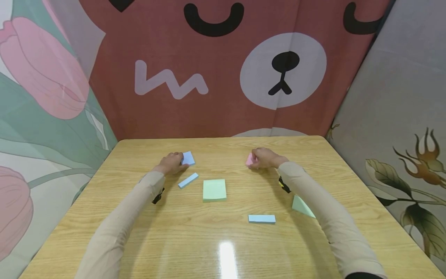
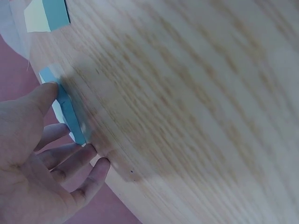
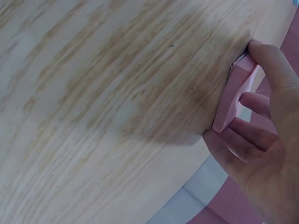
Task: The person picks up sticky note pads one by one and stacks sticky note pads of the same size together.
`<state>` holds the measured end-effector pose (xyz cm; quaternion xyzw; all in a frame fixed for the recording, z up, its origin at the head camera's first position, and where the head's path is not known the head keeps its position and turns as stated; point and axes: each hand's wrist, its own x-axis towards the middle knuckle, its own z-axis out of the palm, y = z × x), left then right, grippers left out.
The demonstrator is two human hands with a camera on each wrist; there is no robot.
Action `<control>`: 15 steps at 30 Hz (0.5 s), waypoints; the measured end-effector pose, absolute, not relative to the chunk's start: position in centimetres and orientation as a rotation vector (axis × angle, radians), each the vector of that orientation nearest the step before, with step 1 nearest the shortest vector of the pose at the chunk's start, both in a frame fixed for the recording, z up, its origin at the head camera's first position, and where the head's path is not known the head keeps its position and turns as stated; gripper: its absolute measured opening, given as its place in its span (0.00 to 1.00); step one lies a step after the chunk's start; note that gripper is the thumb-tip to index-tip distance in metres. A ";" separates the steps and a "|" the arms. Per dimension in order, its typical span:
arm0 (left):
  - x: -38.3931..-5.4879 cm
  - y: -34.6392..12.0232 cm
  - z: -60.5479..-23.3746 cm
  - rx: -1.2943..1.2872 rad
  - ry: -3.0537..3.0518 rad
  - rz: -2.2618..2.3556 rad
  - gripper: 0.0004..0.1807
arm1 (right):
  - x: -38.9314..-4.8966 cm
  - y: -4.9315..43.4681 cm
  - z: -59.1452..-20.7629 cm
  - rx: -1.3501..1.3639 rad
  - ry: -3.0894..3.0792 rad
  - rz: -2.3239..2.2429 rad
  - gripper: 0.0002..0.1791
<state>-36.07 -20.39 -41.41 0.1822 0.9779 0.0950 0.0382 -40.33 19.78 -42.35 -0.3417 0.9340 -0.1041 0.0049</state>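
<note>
At the far left of the table my left hand grips a blue sticky-note pad by its side. In the left wrist view, the thumb lies at one end of the pad's blue edge and the fingers bend at the other end. My right hand, at the far right of centre, holds a pink sticky-note pad, partly hidden behind the fingers. The right wrist view shows the pink pad between thumb and fingertips, low at the wood surface.
A narrow blue pad lies just in front of my left hand. A square green pad sits mid-table. Another narrow blue pad is nearer, and a green pad is partly covered by my right sleeve. Printed cloths surround the table.
</note>
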 end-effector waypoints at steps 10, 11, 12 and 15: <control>-36.2 -20.4 -41.5 0.560 3.005 0.285 0.23 | -40.0 19.8 -42.5 -1.126 2.957 -0.317 0.17; -36.3 -20.4 -41.6 0.557 3.006 0.283 0.22 | -40.0 19.7 -42.5 -1.121 2.953 -0.315 0.17; -36.3 -20.4 -41.7 0.554 3.006 0.283 0.22 | -39.9 19.7 -42.5 -1.112 2.950 -0.318 0.17; -36.5 -20.5 -42.0 0.548 3.005 0.284 0.23 | -39.8 19.7 -42.6 -1.089 2.944 -0.326 0.16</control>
